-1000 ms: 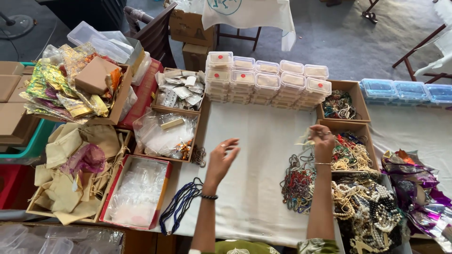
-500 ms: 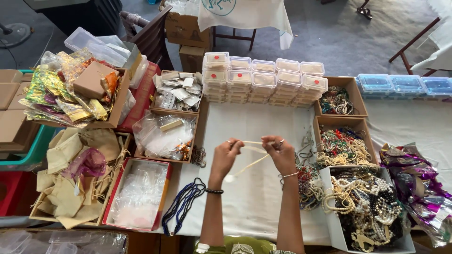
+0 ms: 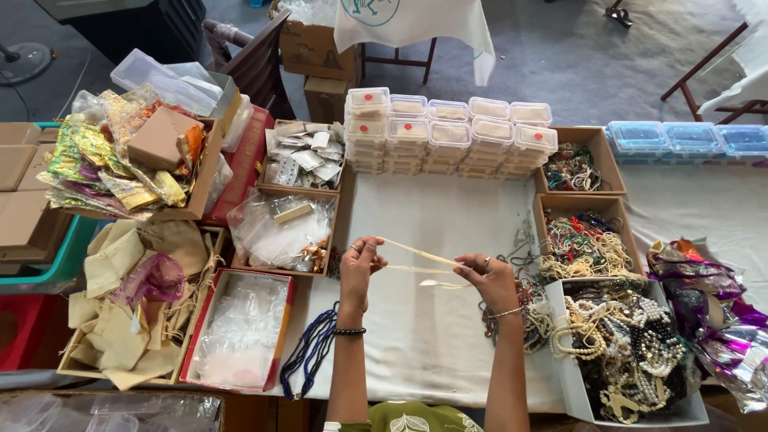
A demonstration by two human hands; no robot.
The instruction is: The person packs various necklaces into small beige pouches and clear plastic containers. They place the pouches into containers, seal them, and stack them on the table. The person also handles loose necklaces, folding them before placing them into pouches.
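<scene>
Hands work over our desk [image 3: 432, 208]: left hand [image 3: 362, 260] and right hand [image 3: 490, 278] each pinch an end of a pale bead strand [image 3: 420, 258], stretched taut between them, beside the open necklace boxes [image 3: 588, 240].

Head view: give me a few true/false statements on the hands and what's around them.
1. Both hands hold a pale necklace stretched between them. True.
2. The left hand wears a dark bead bracelet at the wrist. True.
3. The right hand rests inside the white box of pearl strands. False: it is above the white cloth, beside that box.
4. The dark blue bead strand lies right of the right hand. False: it lies left of the left forearm.
</scene>
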